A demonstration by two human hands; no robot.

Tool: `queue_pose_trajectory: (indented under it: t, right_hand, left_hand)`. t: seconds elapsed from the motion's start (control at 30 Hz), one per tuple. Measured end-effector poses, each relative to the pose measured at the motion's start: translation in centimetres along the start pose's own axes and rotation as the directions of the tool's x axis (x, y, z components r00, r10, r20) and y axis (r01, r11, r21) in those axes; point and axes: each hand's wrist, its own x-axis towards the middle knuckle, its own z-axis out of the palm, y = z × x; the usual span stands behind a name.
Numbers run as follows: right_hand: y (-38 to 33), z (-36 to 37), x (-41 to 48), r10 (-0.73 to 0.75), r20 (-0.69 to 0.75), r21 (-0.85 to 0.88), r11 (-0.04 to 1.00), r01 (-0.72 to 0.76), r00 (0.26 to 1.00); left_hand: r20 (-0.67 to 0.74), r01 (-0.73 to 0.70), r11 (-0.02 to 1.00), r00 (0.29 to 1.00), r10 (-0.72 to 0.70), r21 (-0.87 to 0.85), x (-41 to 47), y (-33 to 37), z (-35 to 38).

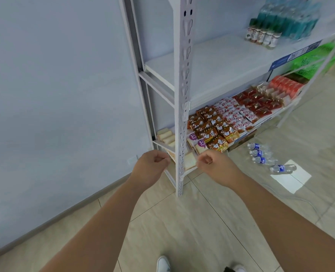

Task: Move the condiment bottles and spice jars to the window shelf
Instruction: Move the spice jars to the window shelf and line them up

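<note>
Left hand (153, 166) and right hand (214, 163) on bare forearms: both hands have fingers curled in and grip nothing, one on either side of the front post of the white shelf rack (182, 95). Low in the rack are rows of snack packets (217, 130); on the rack's middle shelf (211, 61), far right end, packs of teal bottles (286, 20); on the floor (182, 232) right of the rack, four water bottles (265, 156) lying down. Spice jars (263, 37): a short row on the rack's middle shelf, just in front of the teal bottles.
</note>
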Motion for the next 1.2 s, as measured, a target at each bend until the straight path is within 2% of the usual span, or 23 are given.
queue_pose_trajectory:
  t: [0.4, 0.57, 0.83, 1.2]
  right_hand:
    - [10.6, -17.6, 2.4, -0.073, -0.071, 0.024, 0.997, 0.075, 0.995]
    - [15.2, -22.6, 3.2, -0.075, -0.067, 0.000, 0.997, 0.075, 0.995]
    - [19.1, -27.9, 6.0, -0.050, -0.088, 0.004, 0.999, 0.050, 0.995]
    - [21.0, -36.4, 17.3, -0.083, -0.096, -0.050, 0.996, 0.079, 0.992]
  left_hand:
    - [-0.022, -0.093, 0.996, 0.995, 0.093, 0.004, 5.0, 13.0, 15.7]
    - [-0.053, -0.094, 0.995, 0.994, 0.092, -0.026, 6.0, 16.4, 21.3]
    - [-0.022, -0.115, 0.992, 0.993, 0.116, 0.052, 10.1, 21.5, 26.4]
    - [-0.027, -0.150, 0.988, 0.989, 0.149, -0.043, 22.4, 28.5, 30.2]
